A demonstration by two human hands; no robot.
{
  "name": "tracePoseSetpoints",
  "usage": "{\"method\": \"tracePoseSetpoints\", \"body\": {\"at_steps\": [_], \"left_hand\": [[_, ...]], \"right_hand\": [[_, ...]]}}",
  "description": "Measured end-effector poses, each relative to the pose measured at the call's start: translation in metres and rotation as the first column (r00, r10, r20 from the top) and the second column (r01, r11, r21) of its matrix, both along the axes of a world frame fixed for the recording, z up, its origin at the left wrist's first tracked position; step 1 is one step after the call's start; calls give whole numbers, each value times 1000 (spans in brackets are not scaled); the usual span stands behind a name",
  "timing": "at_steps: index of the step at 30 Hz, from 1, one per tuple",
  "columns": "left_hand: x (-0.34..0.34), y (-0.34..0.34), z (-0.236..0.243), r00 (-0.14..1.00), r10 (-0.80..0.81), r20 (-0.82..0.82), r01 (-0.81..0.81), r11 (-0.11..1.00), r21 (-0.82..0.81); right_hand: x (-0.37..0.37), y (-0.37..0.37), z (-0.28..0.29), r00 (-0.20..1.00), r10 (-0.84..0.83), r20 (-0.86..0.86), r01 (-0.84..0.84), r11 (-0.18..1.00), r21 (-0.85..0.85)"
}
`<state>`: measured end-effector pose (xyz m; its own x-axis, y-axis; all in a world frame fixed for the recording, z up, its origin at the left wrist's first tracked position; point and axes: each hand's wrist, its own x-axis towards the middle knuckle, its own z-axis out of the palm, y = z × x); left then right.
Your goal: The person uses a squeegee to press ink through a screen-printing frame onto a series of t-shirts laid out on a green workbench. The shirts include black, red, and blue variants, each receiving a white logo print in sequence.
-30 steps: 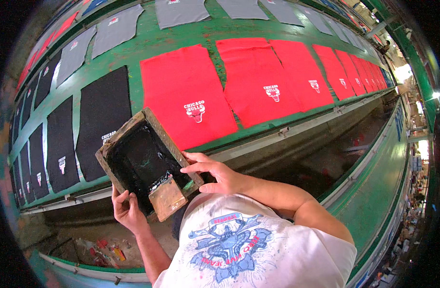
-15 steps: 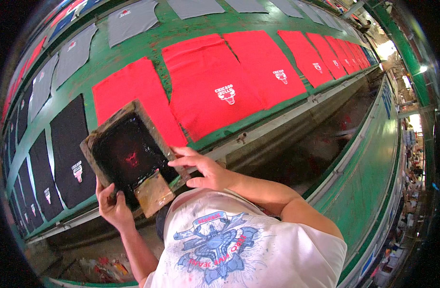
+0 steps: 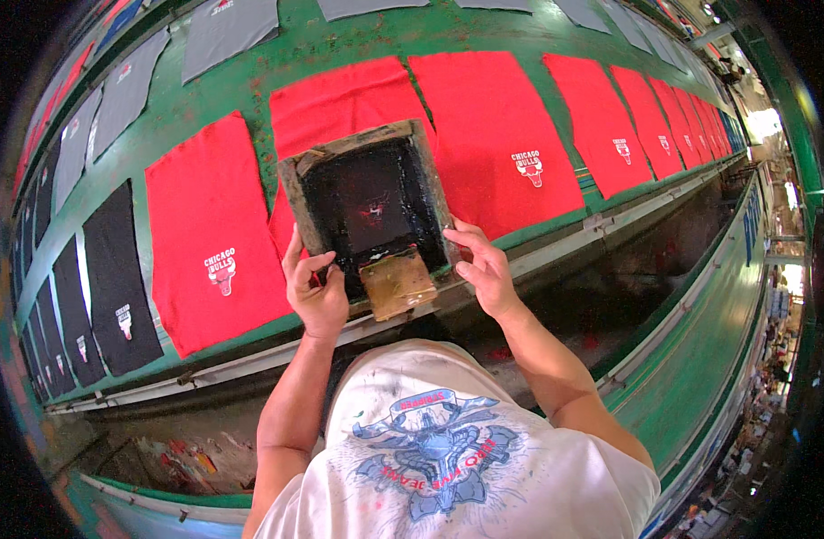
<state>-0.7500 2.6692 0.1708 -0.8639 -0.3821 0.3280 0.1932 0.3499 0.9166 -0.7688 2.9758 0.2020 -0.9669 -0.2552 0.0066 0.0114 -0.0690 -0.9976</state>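
Observation:
A small wooden screen-printing frame (image 3: 352, 144) is between my two hands. Its inside is dark and wet, with a small reddish motif at the middle of the mesh. A flat, tan squeegee (image 3: 397, 284) leans in the frame's near end, its top sticking out over the near rail. My left hand (image 3: 318, 292) grips the near left corner, fingers curled, while my right hand (image 3: 484, 269) holds the right rail near its lower end. Beneath lies a red fabric panel (image 3: 336, 94), its lower part covered by the frame. Whether the frame touches the cloth, I cannot tell.
Left of the frame lies a red panel (image 3: 192, 225) with a white-and-red print. More red panels (image 3: 497, 117) run to the right, black panels (image 3: 120, 269) to the left and grey ones (image 3: 232, 36) behind, on a long green table (image 3: 219, 99). A metal rail (image 3: 556, 247) edges it.
The frame and squeegee have moved right with both hands, from the left red panel to the neighbouring one. The left panel's print is now uncovered. The frame has turned more upright in view.

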Motion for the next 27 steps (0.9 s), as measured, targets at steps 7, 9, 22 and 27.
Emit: {"method": "tracePoseSetpoints", "body": {"at_steps": [7, 9, 22, 27], "left_hand": [[4, 30, -13, 999, -13, 35, 12, 1000, 26], [4, 30, -14, 999, -18, 27, 18, 1000, 15], [-1, 35, -26, 994, -27, 103, 8, 984, 180], [-4, 33, -33, 992, -25, 128, 2, 984, 177]], "right_hand": [[3, 24, -18, 992, -81, 96, 79, 997, 23], [4, 26, -19, 991, -92, 97, 90, 996, 22], [-1, 29, -24, 991, -58, 118, 47, 995, 88], [-2, 30, -24, 992, -36, 121, 20, 991, 129]]}}
